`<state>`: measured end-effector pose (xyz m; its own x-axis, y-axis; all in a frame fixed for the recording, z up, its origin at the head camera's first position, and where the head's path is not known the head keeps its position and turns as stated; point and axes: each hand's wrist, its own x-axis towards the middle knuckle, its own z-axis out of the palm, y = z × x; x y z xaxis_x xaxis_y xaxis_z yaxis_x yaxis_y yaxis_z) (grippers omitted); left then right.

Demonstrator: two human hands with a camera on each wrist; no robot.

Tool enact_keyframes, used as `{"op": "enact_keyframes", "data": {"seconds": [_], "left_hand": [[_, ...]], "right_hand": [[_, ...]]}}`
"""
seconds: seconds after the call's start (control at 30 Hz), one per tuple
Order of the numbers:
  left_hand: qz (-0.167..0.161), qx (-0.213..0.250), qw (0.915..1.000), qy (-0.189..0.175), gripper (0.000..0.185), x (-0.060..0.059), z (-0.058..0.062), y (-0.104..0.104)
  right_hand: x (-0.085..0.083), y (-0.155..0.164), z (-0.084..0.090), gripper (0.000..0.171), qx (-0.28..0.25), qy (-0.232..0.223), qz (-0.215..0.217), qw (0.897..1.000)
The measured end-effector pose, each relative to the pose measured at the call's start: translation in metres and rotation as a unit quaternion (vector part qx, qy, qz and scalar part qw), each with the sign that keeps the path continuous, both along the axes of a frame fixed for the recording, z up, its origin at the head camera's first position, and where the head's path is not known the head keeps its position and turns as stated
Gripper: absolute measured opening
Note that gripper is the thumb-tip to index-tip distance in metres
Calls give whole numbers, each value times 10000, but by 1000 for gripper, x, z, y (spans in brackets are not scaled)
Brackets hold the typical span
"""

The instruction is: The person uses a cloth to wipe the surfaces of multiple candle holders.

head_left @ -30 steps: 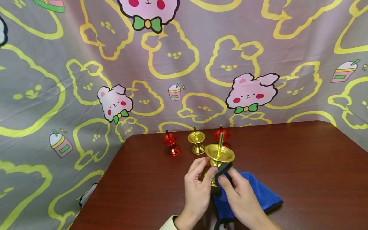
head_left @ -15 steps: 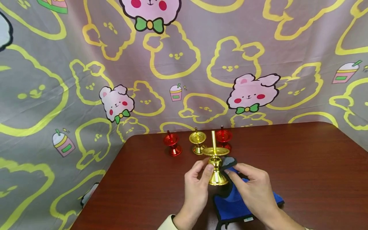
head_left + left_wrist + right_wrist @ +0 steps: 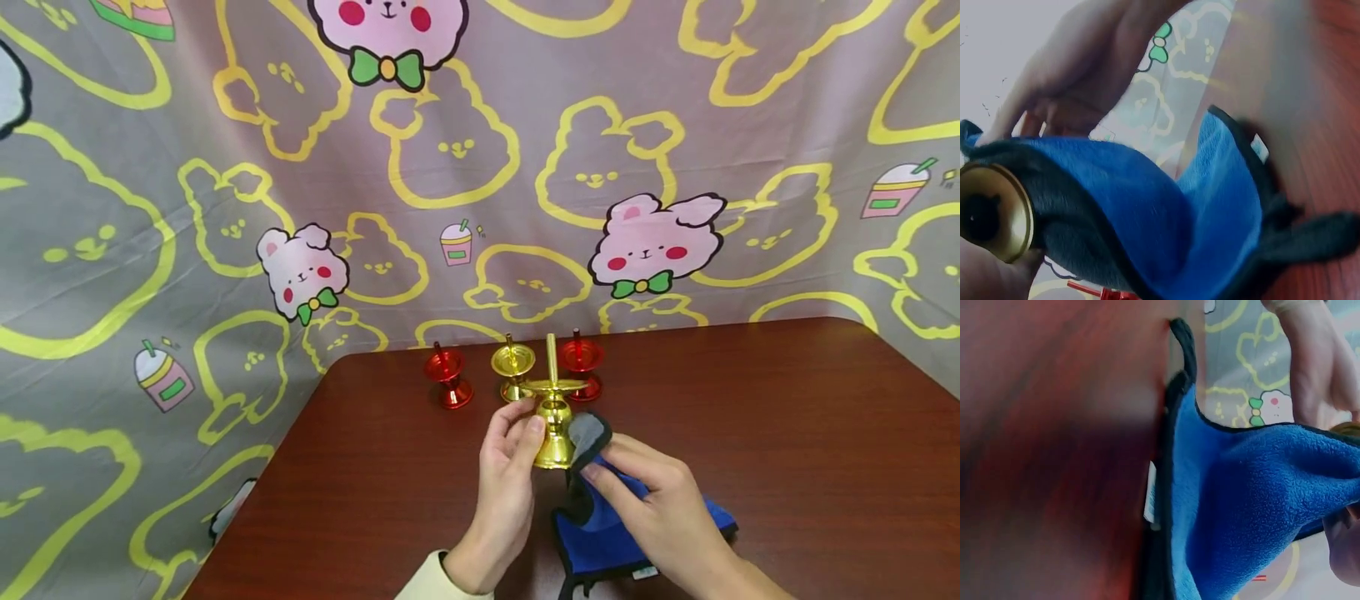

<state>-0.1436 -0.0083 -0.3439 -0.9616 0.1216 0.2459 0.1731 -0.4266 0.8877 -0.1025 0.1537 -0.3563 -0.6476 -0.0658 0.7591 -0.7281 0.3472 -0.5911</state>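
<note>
In the head view my left hand (image 3: 498, 492) grips a shiny gold candle holder (image 3: 555, 437) by its stem and foot. It stands nearly upright above the table, with a dish and a tall spike on top. My right hand (image 3: 667, 508) pinches a blue towel (image 3: 611, 542) with black edging and a grey underside, its folded corner touching or very near the holder's foot. In the left wrist view the towel (image 3: 1141, 200) lies against the holder's hollow gold base (image 3: 1021, 215). The towel (image 3: 1254, 500) hangs down to the table in the right wrist view.
Behind my hands stand a red candle holder (image 3: 447, 379), a second gold one (image 3: 512, 364) partly covered by the held one, and another red one (image 3: 588, 360). They are on a dark red-brown table (image 3: 795, 433). A patterned cloth backdrop (image 3: 517, 175) hangs behind.
The held candle holder has gone from tilted to upright and moved slightly left and up. My right hand has drawn the towel corner from around its stem to the right side of its foot.
</note>
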Motion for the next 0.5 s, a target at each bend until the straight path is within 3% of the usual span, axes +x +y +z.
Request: {"op": "enact_keyframes", "data": {"seconds": [0.17,0.5], "left_hand": [[-181,262,9990,-319,18,3,4,3],[140,-225,9996,-100,21,-3,5,-2]], "right_hand": [[1,-3,-8,48,248,109,314,9991],[4,-7,-4,46,190,-62,149,9997]]}}
